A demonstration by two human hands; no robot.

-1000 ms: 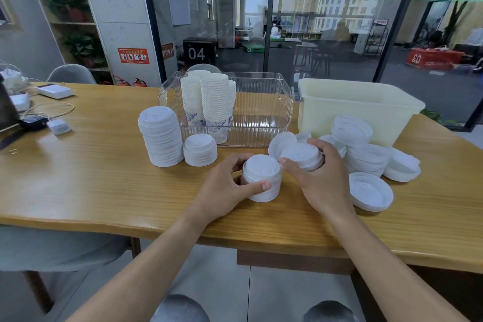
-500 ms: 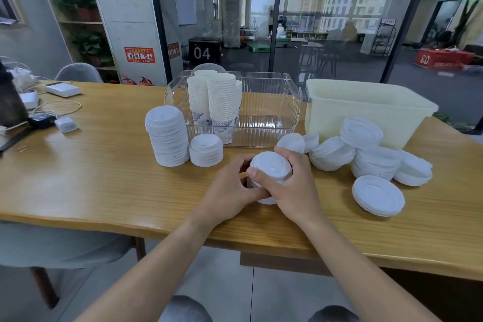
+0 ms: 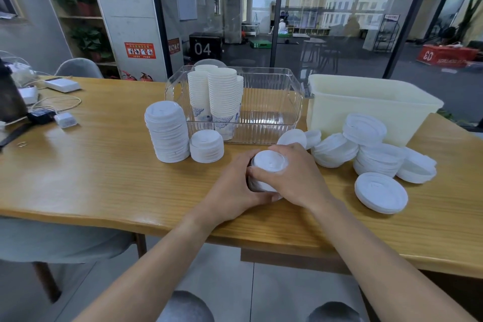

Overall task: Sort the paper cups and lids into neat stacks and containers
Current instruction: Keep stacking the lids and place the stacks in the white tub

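Observation:
A short stack of white lids [image 3: 269,165] stands on the wooden table [image 3: 104,178] in front of me. My left hand [image 3: 232,191] wraps its left side and my right hand [image 3: 295,178] wraps its right side and top edge. A tall lid stack [image 3: 167,131] and a low lid stack [image 3: 206,145] stand to the left. Paper cup stacks [image 3: 222,97] sit inside the clear bin [image 3: 274,117]. Loose lid piles [image 3: 379,157] and a single flat lid [image 3: 380,192] lie to the right.
A cream plastic tub [image 3: 371,104] stands behind the loose lids at the right. Cables, a charger [image 3: 64,120] and a white device [image 3: 61,84] lie at the far left. A glass wall runs behind the table.
My right hand carried a small batch of lids from the right pile onto the stack held by my left hand. Both hands now close around the joined stack.

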